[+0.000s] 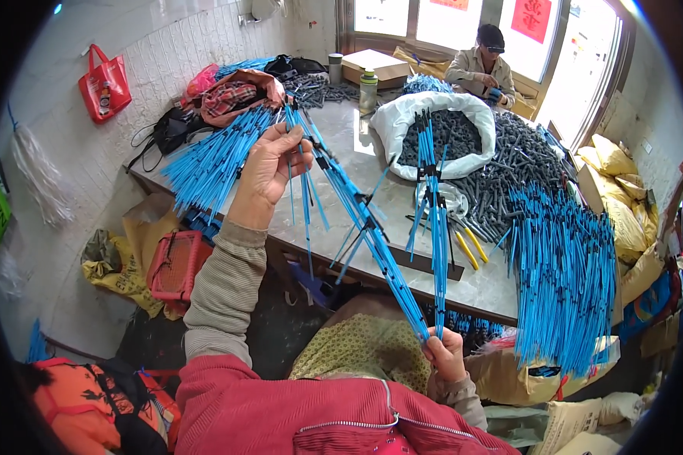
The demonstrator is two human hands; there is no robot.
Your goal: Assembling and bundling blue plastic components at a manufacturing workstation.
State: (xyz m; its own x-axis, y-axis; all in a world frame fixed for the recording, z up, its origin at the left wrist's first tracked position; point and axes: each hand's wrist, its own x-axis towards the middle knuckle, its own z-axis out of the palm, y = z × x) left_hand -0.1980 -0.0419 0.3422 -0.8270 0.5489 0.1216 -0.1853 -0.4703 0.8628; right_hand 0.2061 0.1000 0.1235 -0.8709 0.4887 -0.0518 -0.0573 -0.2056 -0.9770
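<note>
My left hand (275, 161) is raised over the table, its fingers pinched round the upper ends of thin blue strips with small black pieces on them. From there a bundle of blue strips (368, 224) slants down to my right hand (445, 354), whose fingers are closed on its lower end. A second blue bundle (437, 227) stands up from the right hand, its top overlapping the white sack. Some loose strips (307, 208) dangle below my left hand.
Blue strips lie heaped on the table (341, 125) at left (224, 155) and right (561, 280). An open white sack (391, 136) of black parts stands beside a pile of black parts (512, 159). Yellow-handled pliers (469, 246) lie near the front edge. Opposite sits a person (470, 72).
</note>
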